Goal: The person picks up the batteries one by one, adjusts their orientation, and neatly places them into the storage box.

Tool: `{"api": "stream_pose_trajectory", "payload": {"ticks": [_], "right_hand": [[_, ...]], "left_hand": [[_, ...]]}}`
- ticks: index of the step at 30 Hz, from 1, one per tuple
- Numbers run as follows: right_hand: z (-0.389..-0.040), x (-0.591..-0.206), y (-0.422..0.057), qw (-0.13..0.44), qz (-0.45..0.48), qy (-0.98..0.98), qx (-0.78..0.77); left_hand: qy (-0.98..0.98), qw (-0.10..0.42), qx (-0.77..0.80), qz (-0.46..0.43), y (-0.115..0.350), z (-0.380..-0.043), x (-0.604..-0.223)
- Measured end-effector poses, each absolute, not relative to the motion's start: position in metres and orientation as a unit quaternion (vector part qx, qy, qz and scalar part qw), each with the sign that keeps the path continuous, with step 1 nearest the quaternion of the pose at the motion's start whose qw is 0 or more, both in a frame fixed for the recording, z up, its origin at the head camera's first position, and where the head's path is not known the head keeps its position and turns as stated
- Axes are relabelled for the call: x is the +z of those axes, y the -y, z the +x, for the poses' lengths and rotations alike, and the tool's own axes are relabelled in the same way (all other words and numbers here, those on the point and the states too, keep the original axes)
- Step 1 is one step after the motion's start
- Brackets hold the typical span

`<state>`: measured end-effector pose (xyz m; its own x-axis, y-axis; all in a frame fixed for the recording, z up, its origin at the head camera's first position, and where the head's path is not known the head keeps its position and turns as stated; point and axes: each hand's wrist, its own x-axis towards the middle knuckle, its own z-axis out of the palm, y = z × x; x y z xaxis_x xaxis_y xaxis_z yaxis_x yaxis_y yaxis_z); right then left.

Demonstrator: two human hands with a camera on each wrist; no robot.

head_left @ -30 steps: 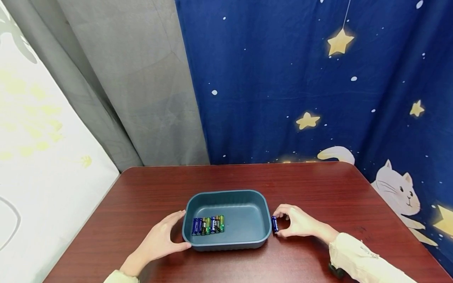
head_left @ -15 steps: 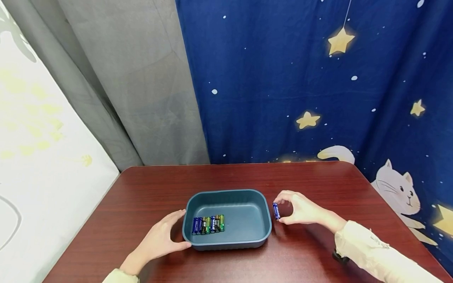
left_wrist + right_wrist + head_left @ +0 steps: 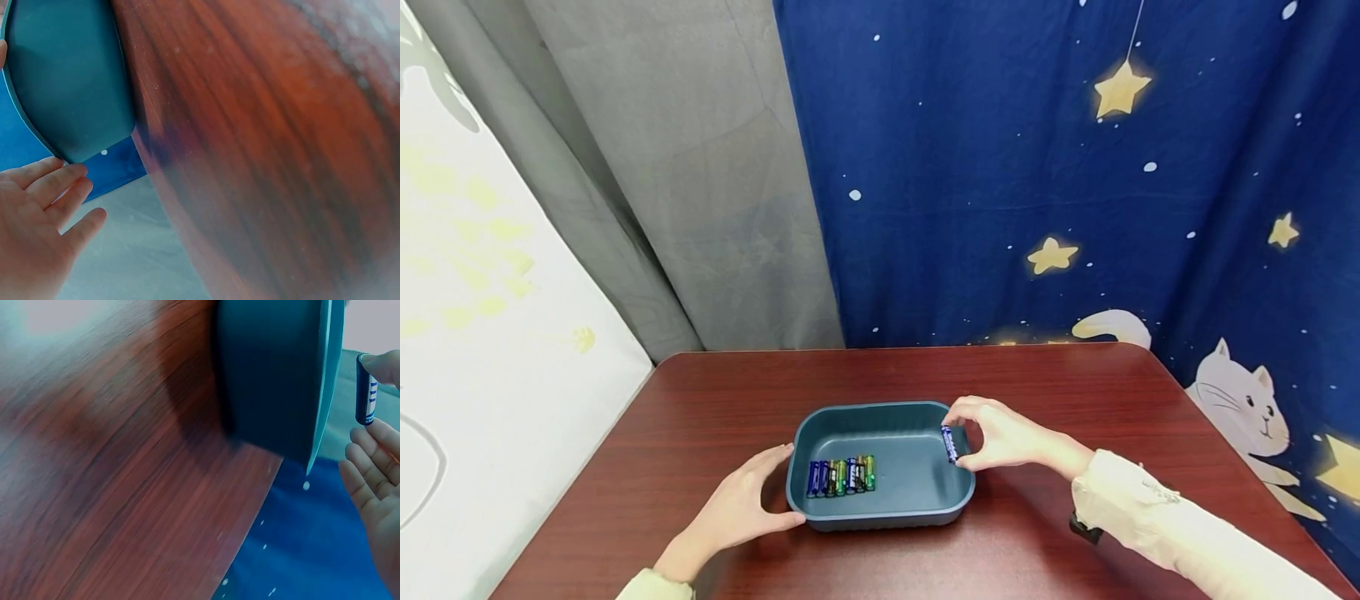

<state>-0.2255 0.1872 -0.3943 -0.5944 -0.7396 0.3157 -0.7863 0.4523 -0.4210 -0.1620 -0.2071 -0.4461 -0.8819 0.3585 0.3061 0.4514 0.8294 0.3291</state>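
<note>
A blue AA-size battery [image 3: 950,444] with white lettering is pinched end to end between the thumb and a finger of my right hand [image 3: 1000,433]. That hand is over the right end of a dark teal plastic bin [image 3: 917,483]. In the right wrist view the battery [image 3: 366,392] stands nearly upright beside the bin's rim, and the other fingers are loosely extended. My left hand [image 3: 741,500] touches the bin's left end with fairly straight fingers and thumb spread apart. Several blue, black and green batteries [image 3: 841,477] lie side by side in the bin's left part.
The bin rests on a reddish-brown wood-grain table [image 3: 722,400]. Behind the table hang a grey curtain [image 3: 700,208] and a blue star-patterned curtain [image 3: 955,208]. A pale patterned cloth [image 3: 490,333] hangs along the left side.
My right hand has lifted the blue battery from the table beside the bin and carried it left, over the bin's right end. The left hand and the row of batteries have stayed put.
</note>
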Motion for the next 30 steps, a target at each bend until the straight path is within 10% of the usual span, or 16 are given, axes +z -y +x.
{"api": "stream_pose_trajectory", "payload": {"ticks": [30], "right_hand": [[-0.243, -0.433, -0.103, -0.033, 0.463, 0.862, 0.204]], "left_hand": [[0.945, 0.133, -0.202, -0.219, 0.209, -0.163, -0.449]]}}
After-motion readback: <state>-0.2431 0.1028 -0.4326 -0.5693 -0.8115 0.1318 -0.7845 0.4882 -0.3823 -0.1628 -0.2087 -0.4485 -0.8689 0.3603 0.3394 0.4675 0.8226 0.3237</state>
